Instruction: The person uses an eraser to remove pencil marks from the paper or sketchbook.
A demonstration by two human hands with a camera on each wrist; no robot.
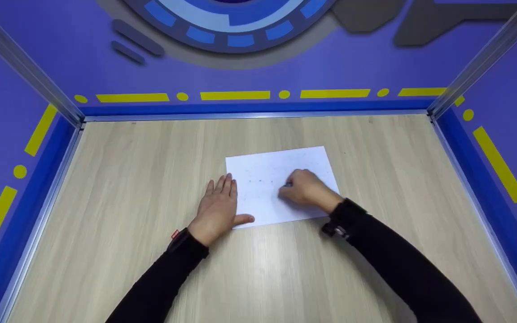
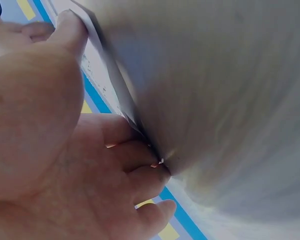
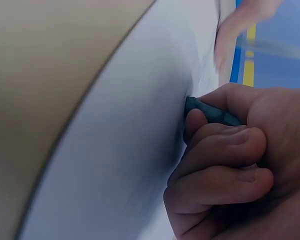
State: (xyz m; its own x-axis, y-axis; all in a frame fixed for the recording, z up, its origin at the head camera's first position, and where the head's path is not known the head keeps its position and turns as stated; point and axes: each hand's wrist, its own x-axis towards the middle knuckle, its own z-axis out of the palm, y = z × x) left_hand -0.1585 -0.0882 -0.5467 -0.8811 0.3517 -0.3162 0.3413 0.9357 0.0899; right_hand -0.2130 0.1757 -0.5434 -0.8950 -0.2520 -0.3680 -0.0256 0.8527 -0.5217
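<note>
A white sheet of paper (image 1: pixel 258 204) lies slightly turned on the table, with faint marks and small dark specks across it. My left hand (image 1: pixel 218 208) is flat at the paper's left edge, fingers straight and thumb stretched over the lower left corner. In the left wrist view, the fingers of my left hand (image 2: pixel 110 170) meet the sheet's edge. Over the right half of the paper, my right hand (image 1: pixel 305 188) pinches a small dark teal stick (image 3: pixel 212 112). Its blunt, rounded tip meets the paper in the right wrist view; the curled fingers hide most of its length.
The light wood table (image 1: pixel 151 179) surrounds the sheet. A purple back wall (image 1: pixel 249 78) with yellow dashes and side panels enclose the table, with metal rails (image 1: pixel 258 115) along its edges. Dark sleeves and wrist-worn gear (image 1: pixel 335 229) sit close above the tabletop.
</note>
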